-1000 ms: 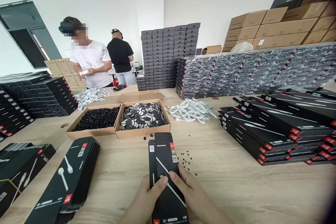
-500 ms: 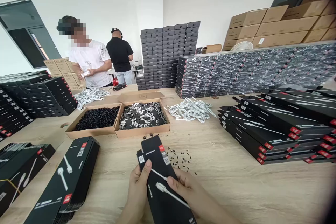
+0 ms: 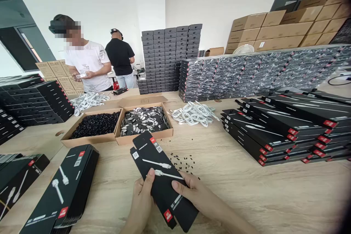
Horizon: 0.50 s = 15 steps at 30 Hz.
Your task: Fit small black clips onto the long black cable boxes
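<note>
A black cable packaging box (image 3: 161,175), printed with white cables and red labels, is held at a slant over the table between both hands. It looks flat, with end flaps sticking out at its top and bottom. My left hand (image 3: 141,199) grips its left edge, thumb on the printed face. On the opposite edge my right hand (image 3: 196,193) is closed, its thumb across the front and its fingers mostly behind. Small black bits (image 3: 183,162) lie scattered on the table just beyond the box.
A stack of flat black boxes (image 3: 63,186) lies left. Behind are cartons of black pieces (image 3: 95,124) and round discs (image 3: 145,120), plus white cables (image 3: 193,113). Packed boxes (image 3: 263,124) are piled right, wrapped boxes (image 3: 246,73) behind. A co-worker (image 3: 87,62) stands across the table.
Both hands have shifted the box up and slightly left, so its lower end with the red label now shows. My left hand has slid lower along its edge. The view has turned slightly right.
</note>
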Tool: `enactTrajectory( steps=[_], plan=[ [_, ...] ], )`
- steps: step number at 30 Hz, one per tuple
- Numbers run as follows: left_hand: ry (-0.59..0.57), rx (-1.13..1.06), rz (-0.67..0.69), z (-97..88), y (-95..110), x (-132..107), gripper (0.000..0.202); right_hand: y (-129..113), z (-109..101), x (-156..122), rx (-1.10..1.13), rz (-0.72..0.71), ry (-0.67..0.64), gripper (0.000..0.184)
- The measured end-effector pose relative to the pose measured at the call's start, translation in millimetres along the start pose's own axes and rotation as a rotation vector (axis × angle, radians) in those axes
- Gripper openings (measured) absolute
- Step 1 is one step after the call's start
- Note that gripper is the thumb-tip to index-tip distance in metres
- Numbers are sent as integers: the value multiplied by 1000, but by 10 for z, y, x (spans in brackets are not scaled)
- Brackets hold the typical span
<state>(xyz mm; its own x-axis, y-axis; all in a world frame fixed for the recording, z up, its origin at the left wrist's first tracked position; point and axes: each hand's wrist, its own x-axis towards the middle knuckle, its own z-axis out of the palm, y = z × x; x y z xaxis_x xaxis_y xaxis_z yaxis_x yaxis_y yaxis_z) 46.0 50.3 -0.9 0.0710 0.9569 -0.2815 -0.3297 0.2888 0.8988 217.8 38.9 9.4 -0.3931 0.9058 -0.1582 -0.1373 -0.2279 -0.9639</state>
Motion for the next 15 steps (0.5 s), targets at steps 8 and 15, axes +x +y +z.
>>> enactTrajectory(
  steps=[8,15],
  plan=[
    [81,-271,-103,-17,35,24,43,-126,-57,-45,49,86,130,46],
    [-164,-400,-384,56,72,-42,41,-45,-59,-76,-491,-533,224,63]
  ],
)
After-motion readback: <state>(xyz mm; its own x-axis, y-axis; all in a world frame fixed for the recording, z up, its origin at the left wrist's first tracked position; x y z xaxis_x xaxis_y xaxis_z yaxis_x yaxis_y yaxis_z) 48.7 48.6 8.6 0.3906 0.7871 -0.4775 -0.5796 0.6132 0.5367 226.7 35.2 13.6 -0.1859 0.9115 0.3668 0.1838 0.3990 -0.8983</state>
